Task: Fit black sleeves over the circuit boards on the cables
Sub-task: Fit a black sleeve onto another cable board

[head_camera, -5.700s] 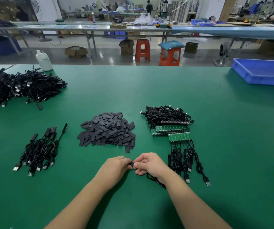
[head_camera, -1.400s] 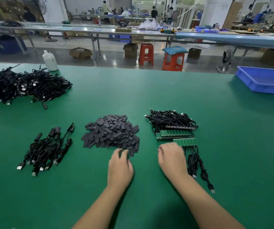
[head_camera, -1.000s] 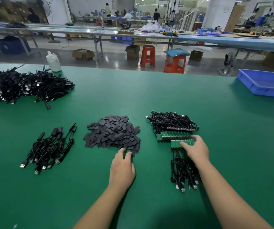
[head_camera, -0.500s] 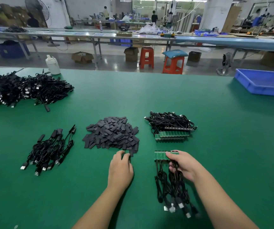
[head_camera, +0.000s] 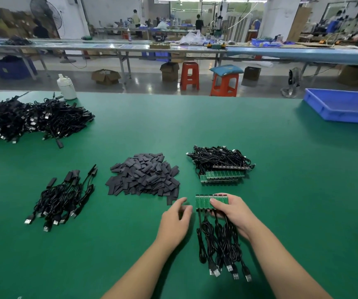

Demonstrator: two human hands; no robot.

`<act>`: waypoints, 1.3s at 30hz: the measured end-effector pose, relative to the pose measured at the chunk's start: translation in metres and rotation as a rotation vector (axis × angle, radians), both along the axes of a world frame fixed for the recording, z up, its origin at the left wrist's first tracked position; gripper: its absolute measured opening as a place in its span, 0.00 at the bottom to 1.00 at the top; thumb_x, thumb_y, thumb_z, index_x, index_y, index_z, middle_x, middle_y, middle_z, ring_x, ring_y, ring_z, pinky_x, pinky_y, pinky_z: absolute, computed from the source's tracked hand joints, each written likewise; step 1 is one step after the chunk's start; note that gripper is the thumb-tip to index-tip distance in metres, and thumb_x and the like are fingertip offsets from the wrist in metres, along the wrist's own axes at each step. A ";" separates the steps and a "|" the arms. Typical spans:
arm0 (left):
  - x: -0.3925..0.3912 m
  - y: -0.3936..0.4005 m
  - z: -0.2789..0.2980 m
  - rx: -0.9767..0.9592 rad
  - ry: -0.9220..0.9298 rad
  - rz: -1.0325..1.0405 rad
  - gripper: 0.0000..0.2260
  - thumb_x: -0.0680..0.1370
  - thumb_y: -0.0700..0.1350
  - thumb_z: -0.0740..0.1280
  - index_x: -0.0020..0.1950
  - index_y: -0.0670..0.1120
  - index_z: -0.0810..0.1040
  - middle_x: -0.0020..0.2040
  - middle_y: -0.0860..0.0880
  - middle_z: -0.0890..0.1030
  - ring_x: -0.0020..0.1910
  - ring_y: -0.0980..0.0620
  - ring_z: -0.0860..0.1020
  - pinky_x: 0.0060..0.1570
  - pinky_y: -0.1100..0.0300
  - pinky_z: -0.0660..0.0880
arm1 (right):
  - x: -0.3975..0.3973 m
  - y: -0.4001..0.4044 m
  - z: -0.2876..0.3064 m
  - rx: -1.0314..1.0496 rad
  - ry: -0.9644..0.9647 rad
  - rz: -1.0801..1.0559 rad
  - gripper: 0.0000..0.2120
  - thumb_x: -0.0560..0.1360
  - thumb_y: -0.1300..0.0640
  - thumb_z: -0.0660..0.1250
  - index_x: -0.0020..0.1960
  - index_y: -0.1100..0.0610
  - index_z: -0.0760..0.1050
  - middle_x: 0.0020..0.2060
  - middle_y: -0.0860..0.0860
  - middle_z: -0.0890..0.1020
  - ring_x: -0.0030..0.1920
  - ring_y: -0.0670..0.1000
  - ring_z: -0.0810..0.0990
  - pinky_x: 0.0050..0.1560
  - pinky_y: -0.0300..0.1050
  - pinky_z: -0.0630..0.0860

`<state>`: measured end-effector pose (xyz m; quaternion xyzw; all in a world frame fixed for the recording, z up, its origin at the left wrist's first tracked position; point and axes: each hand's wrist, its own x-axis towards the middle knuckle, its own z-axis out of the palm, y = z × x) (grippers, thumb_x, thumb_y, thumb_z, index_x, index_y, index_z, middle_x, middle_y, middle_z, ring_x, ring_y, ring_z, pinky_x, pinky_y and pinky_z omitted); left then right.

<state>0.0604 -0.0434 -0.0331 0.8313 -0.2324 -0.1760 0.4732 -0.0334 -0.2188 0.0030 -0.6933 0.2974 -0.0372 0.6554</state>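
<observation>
My right hand [head_camera: 233, 210] grips a strip of green circuit boards [head_camera: 203, 201] low in the middle of the green table. Their black cables [head_camera: 219, 244] trail toward me and end in USB plugs. My left hand [head_camera: 176, 221] lies just left of the strip with relaxed fingers and holds nothing. One loose black sleeve [head_camera: 170, 199] sits by its fingertips. The pile of black sleeves [head_camera: 143, 173] is beyond my left hand. Further strips of boards with bundled cables [head_camera: 221, 169] are stacked beyond my right hand.
A small bunch of sleeved cables [head_camera: 61, 197] lies at the left. A big heap of black cables [head_camera: 22, 121] fills the far left, with a white bottle [head_camera: 67, 87] behind it. A blue tray [head_camera: 346, 108] stands at the far right edge.
My right hand took a strip of boards from the stack and drew it toward me and leftward. My left hand moved back from the sleeve pile toward the strip.
</observation>
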 end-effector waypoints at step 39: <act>-0.020 -0.050 0.021 0.092 -0.006 0.125 0.12 0.79 0.46 0.66 0.38 0.43 0.80 0.32 0.48 0.82 0.24 0.64 0.74 0.26 0.70 0.67 | 0.029 0.003 0.026 -1.002 0.280 0.202 0.09 0.77 0.46 0.67 0.44 0.48 0.84 0.35 0.45 0.83 0.39 0.49 0.80 0.39 0.42 0.74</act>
